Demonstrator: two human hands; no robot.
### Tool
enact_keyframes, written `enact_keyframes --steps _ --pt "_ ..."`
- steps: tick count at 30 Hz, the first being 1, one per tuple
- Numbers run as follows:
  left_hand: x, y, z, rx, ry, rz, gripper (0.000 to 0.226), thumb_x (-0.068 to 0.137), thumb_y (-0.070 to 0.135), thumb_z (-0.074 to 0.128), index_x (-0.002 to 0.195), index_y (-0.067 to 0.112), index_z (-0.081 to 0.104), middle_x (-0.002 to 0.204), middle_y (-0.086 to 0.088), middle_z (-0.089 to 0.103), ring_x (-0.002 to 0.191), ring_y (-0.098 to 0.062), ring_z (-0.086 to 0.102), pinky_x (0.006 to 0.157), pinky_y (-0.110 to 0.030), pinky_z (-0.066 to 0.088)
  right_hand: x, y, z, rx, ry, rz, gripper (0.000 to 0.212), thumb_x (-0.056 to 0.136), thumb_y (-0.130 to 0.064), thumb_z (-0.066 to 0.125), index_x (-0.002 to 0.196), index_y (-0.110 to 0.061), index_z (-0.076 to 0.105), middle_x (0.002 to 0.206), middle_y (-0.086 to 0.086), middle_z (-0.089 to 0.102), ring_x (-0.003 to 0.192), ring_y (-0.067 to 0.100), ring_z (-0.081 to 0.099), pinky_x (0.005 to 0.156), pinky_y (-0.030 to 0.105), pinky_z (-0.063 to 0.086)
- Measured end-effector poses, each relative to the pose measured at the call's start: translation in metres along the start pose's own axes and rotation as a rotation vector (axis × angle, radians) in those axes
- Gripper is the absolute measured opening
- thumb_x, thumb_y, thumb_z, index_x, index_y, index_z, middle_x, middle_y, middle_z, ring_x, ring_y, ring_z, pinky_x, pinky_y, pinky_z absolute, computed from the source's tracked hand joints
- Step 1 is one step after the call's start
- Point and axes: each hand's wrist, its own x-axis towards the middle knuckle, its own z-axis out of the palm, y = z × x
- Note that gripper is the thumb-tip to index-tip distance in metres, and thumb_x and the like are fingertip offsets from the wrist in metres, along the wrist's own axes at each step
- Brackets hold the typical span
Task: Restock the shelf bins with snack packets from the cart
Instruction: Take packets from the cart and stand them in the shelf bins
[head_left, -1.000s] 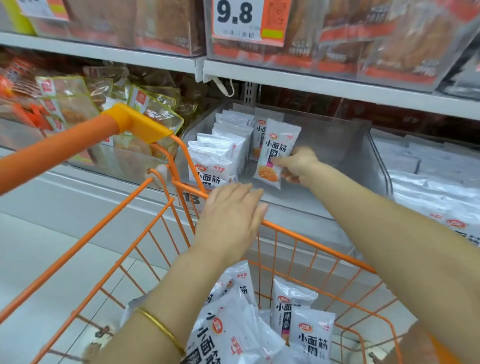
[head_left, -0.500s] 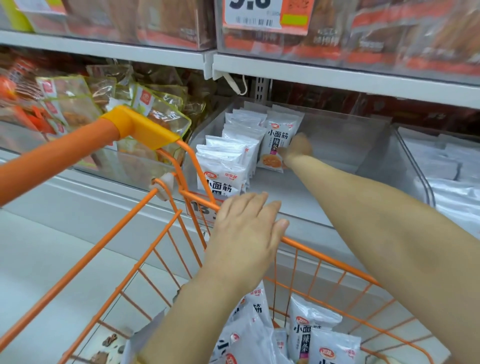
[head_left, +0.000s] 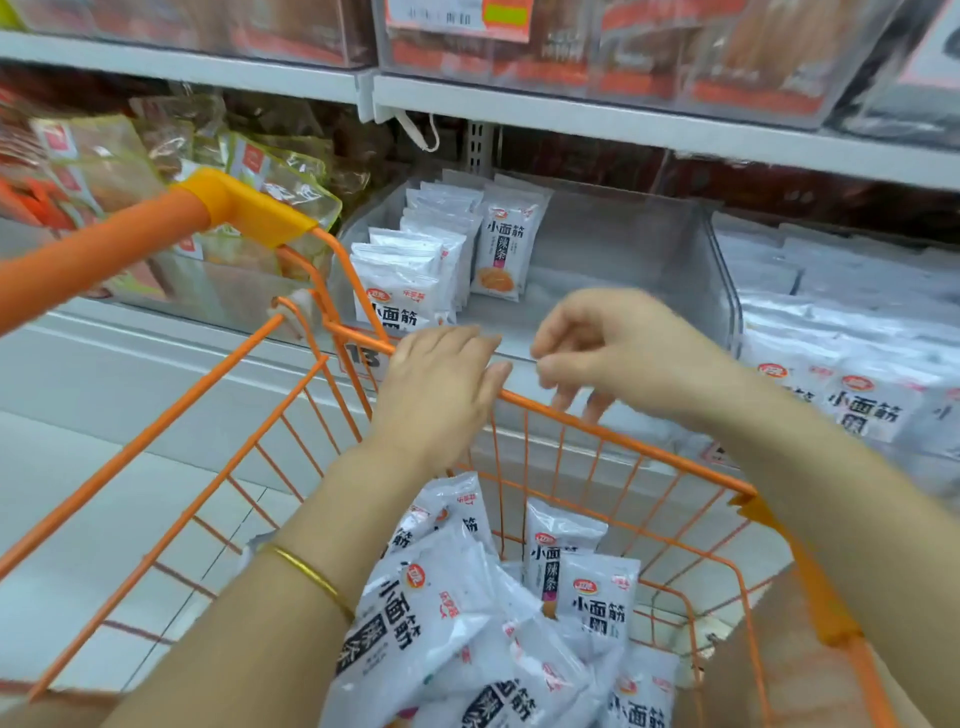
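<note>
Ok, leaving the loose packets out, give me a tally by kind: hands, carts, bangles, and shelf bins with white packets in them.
Hands: 2, the left hand and the right hand
Orange cart: 1
Gold bangle: 1
Bins with white packets: 2, the middle bin and the right bin
Total: 6

Bin (head_left: 623, 249) right half bare, open from above; packet rows (head_left: 410, 270) crowd left; upper shelf (head_left: 623, 122) caps headroom; cart rim (head_left: 623, 439) bars front.
</note>
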Motion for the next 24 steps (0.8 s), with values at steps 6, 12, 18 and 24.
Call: enact_keyframes --steps 6,12,18,24 --pt "-0.003 0.011 -0.008 -0.095 0.010 -0.027 0.039 0.098 0.033 0.037 0.129 0.015 0.052 0.129 -0.003 0.055 0.123 -0.025 0.042 0.104 -0.034 0.023 -0.044 0.067 0.065 -0.963 -0.293 -0.116 0.032 0.085 0.002 0.051 0.113 -0.014 0.055 0.110 0.007 0.059 0.098 0.028 0.060 0.067 0.035 0.050" --pt "-0.007 0.016 -0.007 -0.103 -0.014 0.006 0.036 0.098 0.029 0.041 0.130 0.015 0.052 0.131 -0.002 0.054 0.124 -0.022 0.039 0.103 -0.034 0.025 -0.050 0.095 0.097 -1.328 -0.354 -0.263 0.035 0.042 -0.014 0.088 0.072 -0.014 0.071 0.083 0.008 0.061 0.051 0.022 0.053 0.043 0.018 0.003" --pt "-0.005 0.016 -0.008 -0.121 0.003 0.012 0.036 0.098 0.028 0.041 0.131 0.016 0.051 0.132 -0.001 0.052 0.125 -0.020 0.038 0.102 -0.032 0.025 -0.050 0.097 0.099 -1.423 -0.301 -0.250 0.017 0.048 -0.010 0.081 0.061 -0.010 0.069 0.080 0.010 0.057 0.058 0.022 0.052 0.042 0.020 0.016" --pt "-0.005 0.019 -0.013 -0.185 0.070 0.037 0.036 0.097 0.031 0.039 0.126 0.017 0.054 0.128 0.000 0.055 0.124 -0.020 0.040 0.101 -0.034 0.024 -0.058 0.085 0.086 -1.375 -0.217 -0.411 0.034 0.016 -0.012 0.082 0.031 -0.022 0.053 0.049 -0.004 0.048 0.051 0.018 0.049 0.043 0.021 0.018"
